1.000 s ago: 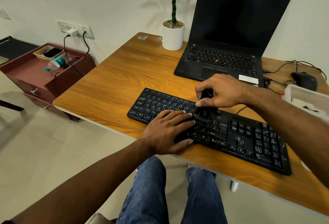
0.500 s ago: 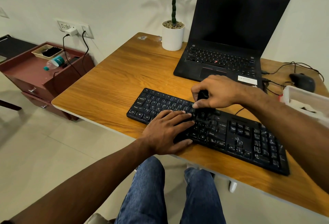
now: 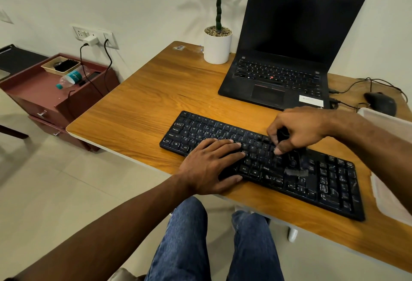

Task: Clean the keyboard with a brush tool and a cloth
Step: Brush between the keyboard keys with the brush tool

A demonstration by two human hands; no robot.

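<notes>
A black keyboard (image 3: 330, 182) lies slanted near the front edge of the wooden desk (image 3: 142, 111). My left hand (image 3: 211, 164) rests flat on its left-middle keys, fingers spread, holding it down. My right hand (image 3: 296, 129) grips a black brush tool (image 3: 294, 164) from above. The brush's bristles touch the keys right of the middle, near the arrow keys. No cloth shows clearly in this view.
An open black laptop (image 3: 285, 57) stands behind the keyboard, with a potted plant (image 3: 218, 42) to its left. A black mouse (image 3: 381, 103) and cables lie at the back right. A white tray (image 3: 392, 169) sits at the right edge. A maroon side cabinet (image 3: 44, 93) stands left of the desk.
My right hand has swept the brush to the right and toward the front of the keyboard. My left hand stays flat on the keys.
</notes>
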